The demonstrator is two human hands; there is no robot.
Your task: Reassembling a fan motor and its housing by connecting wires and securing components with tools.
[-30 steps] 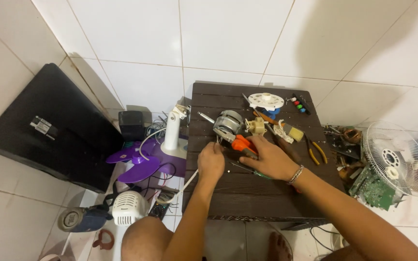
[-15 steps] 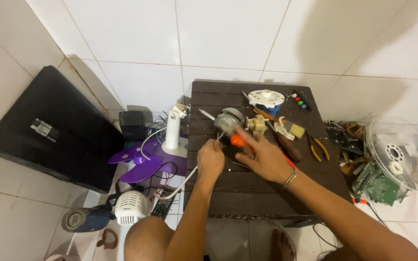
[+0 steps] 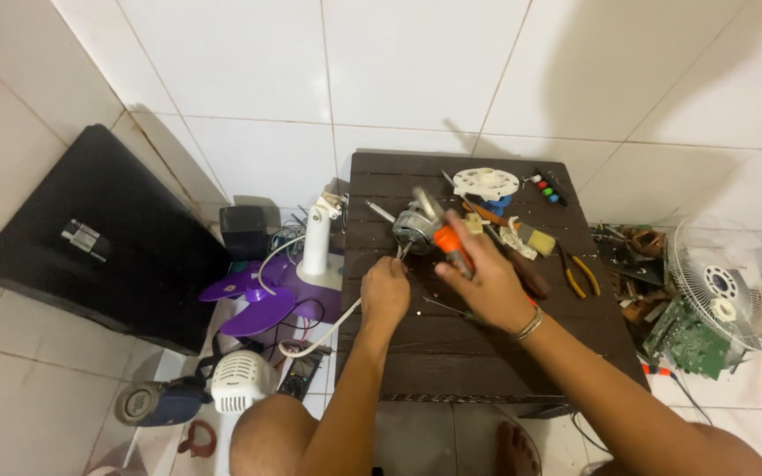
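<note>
Spreading across the middle of the view, a dark brown slatted table (image 3: 487, 353) carries the work. On its far half lies a round grey metal fan motor (image 3: 414, 226). The right hand (image 3: 485, 284) is wrapped tight around an orange-handled screwdriver (image 3: 450, 245) just beside the motor. The left hand (image 3: 385, 291) is curled closed near the motor, pinching thin wires (image 3: 401, 254), its grip partly hidden.

Right hand (image 3: 485, 284) grips an orange-handled screwdriver (image 3: 450, 247) beside the small silver fan motor (image 3: 414, 226); left hand (image 3: 385, 292) pinches wires near it on the dark brown slatted table (image 3: 451, 361).
</note>
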